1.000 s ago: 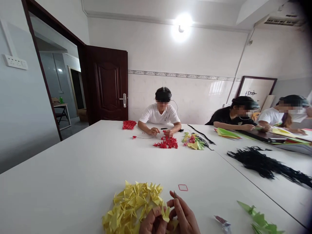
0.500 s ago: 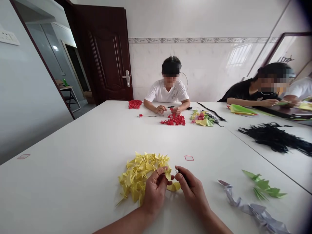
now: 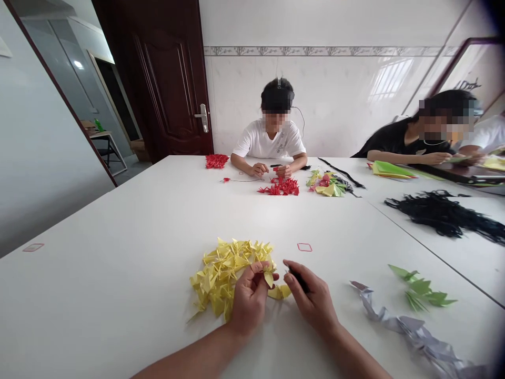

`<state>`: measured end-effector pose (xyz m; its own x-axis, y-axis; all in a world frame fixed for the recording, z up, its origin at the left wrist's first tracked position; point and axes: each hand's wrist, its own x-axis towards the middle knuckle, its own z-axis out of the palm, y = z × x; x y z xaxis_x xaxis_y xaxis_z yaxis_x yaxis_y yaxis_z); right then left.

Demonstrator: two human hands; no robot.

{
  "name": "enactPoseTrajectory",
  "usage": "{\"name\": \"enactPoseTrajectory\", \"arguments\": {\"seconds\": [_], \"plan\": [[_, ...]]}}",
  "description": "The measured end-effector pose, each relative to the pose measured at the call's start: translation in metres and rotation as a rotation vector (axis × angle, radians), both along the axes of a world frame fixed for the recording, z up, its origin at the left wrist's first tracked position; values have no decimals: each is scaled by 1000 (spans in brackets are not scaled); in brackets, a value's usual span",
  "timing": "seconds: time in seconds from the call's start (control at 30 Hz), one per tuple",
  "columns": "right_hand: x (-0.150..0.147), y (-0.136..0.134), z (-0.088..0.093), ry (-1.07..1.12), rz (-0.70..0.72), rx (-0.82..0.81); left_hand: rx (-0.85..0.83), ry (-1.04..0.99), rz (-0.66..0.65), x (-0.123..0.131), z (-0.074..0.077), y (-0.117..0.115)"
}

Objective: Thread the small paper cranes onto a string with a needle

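Observation:
Near the table's front, my left hand [image 3: 251, 300] pinches a folded yellow paper crane [image 3: 269, 278] between thumb and fingers. My right hand [image 3: 315, 297], just to its right, is closed around a slim black-handled tool [image 3: 299, 277]; its tip is too small to make out clearly. A small gap separates the two hands. Beside and behind my left hand lies a pile of yellow paper cranes [image 3: 219, 273]. Another yellow folded piece [image 3: 280, 292] rests on the table between my hands.
On the right lie a string of pale grey paper cranes [image 3: 414, 329], green ones [image 3: 422, 287] and a heap of black cords [image 3: 442, 213]. Across the white table [image 3: 158, 221], a person [image 3: 270, 139] handles red cranes [image 3: 282, 186]. Another person [image 3: 398, 137] sits at the right.
The camera view has tilted slightly, so the table and people appear higher. My hands are a little farther apart, with the crane and black-handled tool still in them.

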<state>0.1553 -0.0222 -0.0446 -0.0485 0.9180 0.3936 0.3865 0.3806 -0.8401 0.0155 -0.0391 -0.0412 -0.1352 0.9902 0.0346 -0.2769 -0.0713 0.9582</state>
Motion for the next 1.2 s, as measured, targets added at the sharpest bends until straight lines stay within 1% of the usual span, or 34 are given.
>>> {"name": "enactPoseTrajectory", "arguments": {"seconds": [0.1,0.17,0.2,0.27,0.37,0.4,0.47,0.5,0.67,0.77,0.9,1.03,1.2], "plan": [[7,8,-5,47,-115,-69,-20,13,21,-1,-1,-1],[10,14,-8,84,-146,-145,-4,22,27,-1,-2,-5],[11,17,-9,93,-146,-177,24,32,3,0,-3,-8],[11,21,-12,94,-131,-212,121,89,-98,1,-5,-15],[9,23,-14,76,-92,-225,297,258,-296,3,-7,-21],[8,23,-14,78,-79,-233,332,319,-346,3,-7,-22],[7,21,-14,106,-48,-261,338,411,-404,3,-6,-20],[6,21,-13,124,-26,-276,324,444,-406,3,-5,-19],[3,17,-8,177,125,-326,303,535,-315,0,-3,-16],[2,18,-7,228,159,-377,296,538,-313,0,-3,-16],[2,19,-9,207,101,-374,271,495,-338,2,-4,-16],[2,20,-11,161,29,-331,177,359,-369,3,-6,-14],[2,22,-11,115,50,-300,104,212,-351,3,-5,-8]]}}
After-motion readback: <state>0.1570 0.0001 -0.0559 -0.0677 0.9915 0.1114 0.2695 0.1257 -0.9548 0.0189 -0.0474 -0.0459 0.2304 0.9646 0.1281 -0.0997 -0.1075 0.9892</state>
